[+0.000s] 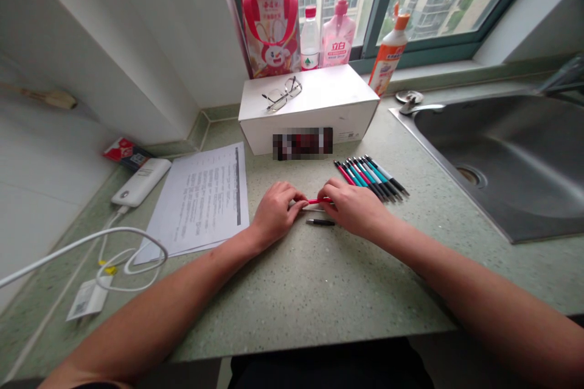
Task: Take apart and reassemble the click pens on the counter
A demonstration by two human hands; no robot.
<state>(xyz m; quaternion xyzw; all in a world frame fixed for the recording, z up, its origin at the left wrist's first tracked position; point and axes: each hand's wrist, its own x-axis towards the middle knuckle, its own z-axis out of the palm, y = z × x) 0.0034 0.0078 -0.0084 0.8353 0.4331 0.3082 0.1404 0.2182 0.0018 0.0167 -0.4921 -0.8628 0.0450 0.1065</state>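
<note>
Both hands rest on the speckled green counter (319, 279) and pinch a red pen barrel (319, 200) between them. My left hand (276, 213) grips its left end with curled fingers. My right hand (353, 206) grips its right end. A thin white pen part (314, 209) lies just under the barrel, and a short black pen part (320, 222) lies loose on the counter below the hands. A row of several red, teal and white pens (370, 177) lies just right of my right hand.
A white box (310, 103) with glasses (281, 93) stands behind the hands. Printed sheets (203, 197), a power bank (141, 181) and a white cable (114, 249) lie at the left. A steel sink (502, 158) is at the right. Bottles (337, 33) line the windowsill.
</note>
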